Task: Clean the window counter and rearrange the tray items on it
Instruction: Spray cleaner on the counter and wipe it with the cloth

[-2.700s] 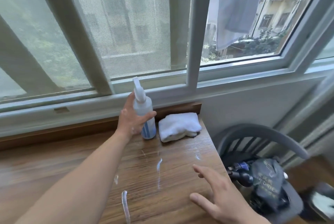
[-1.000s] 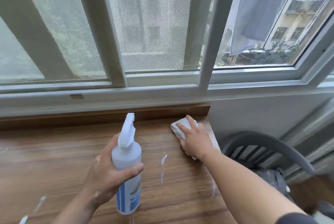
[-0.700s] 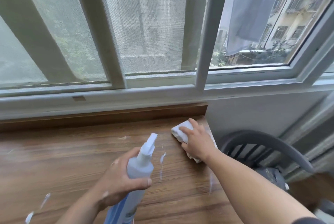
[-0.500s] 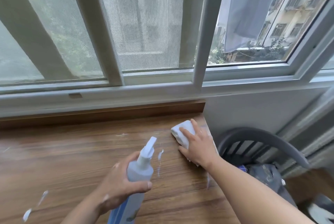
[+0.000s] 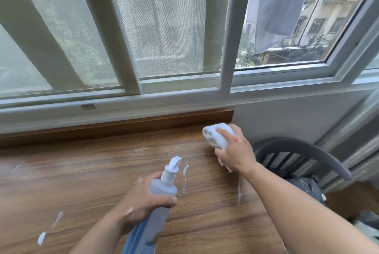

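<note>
The grip of our left hand [image 5: 141,198] is curled around the tilted spray bottle [image 5: 164,189] above the near counter [image 5: 82,171]. Our right hand [image 5: 235,151] clutches the white cloth [image 5: 214,134] at the far right corner.

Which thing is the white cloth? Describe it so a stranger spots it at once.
Follow the brown wooden counter below the window to its far right corner. There the right hand grips a crumpled white cloth. Unlike the pale blue plastic spray bottle held by the left hand, it is soft and shapeless.
</note>
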Motion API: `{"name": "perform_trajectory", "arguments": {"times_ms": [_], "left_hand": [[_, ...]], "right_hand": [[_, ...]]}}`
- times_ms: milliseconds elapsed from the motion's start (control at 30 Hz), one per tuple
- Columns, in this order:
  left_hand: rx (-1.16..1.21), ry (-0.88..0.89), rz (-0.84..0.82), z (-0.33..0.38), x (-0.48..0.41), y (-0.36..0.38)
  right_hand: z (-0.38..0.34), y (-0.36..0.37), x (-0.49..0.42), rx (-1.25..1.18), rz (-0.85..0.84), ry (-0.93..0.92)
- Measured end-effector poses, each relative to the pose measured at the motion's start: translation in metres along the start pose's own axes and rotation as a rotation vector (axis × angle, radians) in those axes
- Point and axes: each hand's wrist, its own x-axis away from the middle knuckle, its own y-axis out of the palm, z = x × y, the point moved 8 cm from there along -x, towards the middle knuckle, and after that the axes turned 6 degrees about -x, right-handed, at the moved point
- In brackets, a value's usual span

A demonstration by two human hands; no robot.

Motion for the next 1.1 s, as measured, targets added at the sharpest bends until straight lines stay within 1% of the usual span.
{"name": "perform_trajectory", "arguments": {"times_ms": [133, 333, 567, 633, 700, 767, 933, 1000, 1100], "left_hand": [[0.024, -0.048, 0.019, -0.005, -0.001, 0.004], [0.088, -0.07, -0.077, -0.009, 0.003, 0.014], [0.104, -0.091, -0.064, -0.014, 0.007, 0.009], [0.148, -0.084, -0.065, -0.015, 0.01, 0.007], [0.174, -0.07, -0.056, -0.014, 0.014, 0.003], [0.188, -0.052, -0.049, -0.016, 0.017, -0.002], [0.217, -0.05, -0.033, -0.029, 0.021, -0.012], [0.232, -0.05, -0.038, -0.034, 0.023, -0.013], [0.252, -0.037, -0.041, -0.037, 0.025, -0.017]], "right_hand": [[-0.001, -0.01, 0.006, -0.025, 0.027, -0.013], [0.002, -0.004, 0.015, -0.018, 0.0, -0.012], [-0.018, 0.015, 0.012, 0.01, -0.037, -0.079], [-0.026, 0.035, 0.008, 0.049, -0.087, -0.095], [-0.034, 0.059, 0.003, 0.172, -0.148, -0.143], [-0.038, 0.078, -0.004, 0.278, -0.174, -0.184], [-0.052, 0.083, -0.027, 0.249, -0.163, -0.138], [-0.059, 0.088, -0.009, 0.255, -0.185, -0.167], [-0.067, 0.099, 0.058, 0.217, -0.26, -0.276]]}}
